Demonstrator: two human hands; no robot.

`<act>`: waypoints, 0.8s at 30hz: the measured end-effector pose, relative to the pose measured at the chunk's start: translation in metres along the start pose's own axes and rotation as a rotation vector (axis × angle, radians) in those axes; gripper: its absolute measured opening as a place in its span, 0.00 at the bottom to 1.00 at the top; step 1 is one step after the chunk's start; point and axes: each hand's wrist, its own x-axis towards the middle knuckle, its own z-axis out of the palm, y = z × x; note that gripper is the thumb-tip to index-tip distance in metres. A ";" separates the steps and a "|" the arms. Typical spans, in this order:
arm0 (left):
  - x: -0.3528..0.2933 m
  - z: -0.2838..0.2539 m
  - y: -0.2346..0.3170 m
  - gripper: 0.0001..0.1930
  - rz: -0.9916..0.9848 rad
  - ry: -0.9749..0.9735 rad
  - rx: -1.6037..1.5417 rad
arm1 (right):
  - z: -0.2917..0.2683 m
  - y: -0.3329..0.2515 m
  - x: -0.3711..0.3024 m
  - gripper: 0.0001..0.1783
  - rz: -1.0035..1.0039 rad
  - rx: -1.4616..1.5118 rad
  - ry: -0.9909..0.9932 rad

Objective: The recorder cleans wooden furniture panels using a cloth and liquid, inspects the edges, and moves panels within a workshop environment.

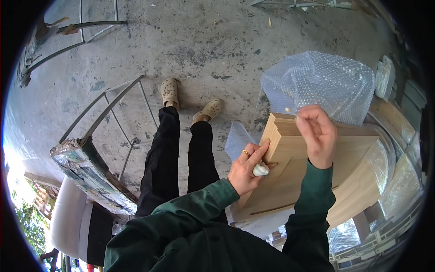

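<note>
A light wooden framed panel (290,158) stands in front of me on the right, its stepped edge toward me. My left hand (244,174), with a gold ring, is closed around a small white lump (260,169), perhaps putty or a wrapped bundle. Its index finger stretches along the panel's corner. Above the panel's top edge, my right hand (319,136) is closed in a pinch. At its fingertips shows a tiny cream-coloured bit (288,109); whether the fingers grip it or something thin carrying it, I cannot make out.
Bubble wrap (326,81) lies on the concrete floor (204,41) beyond the panel. More wrapped wooden pieces (398,181) are stacked at right. To my left stand a metal-framed stand (108,109) with a worn, taped top and a grey padded seat (68,217).
</note>
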 end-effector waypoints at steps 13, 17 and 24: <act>0.000 0.000 -0.003 0.34 -0.018 -0.023 -0.042 | -0.012 -0.006 -0.017 0.06 -0.263 -0.275 -0.127; 0.000 0.000 -0.003 0.35 -0.043 -0.043 -0.056 | -0.012 -0.003 -0.019 0.07 -0.291 -0.285 -0.143; 0.000 -0.001 -0.001 0.36 -0.052 -0.051 -0.042 | -0.010 -0.005 -0.019 0.08 -0.302 -0.323 -0.157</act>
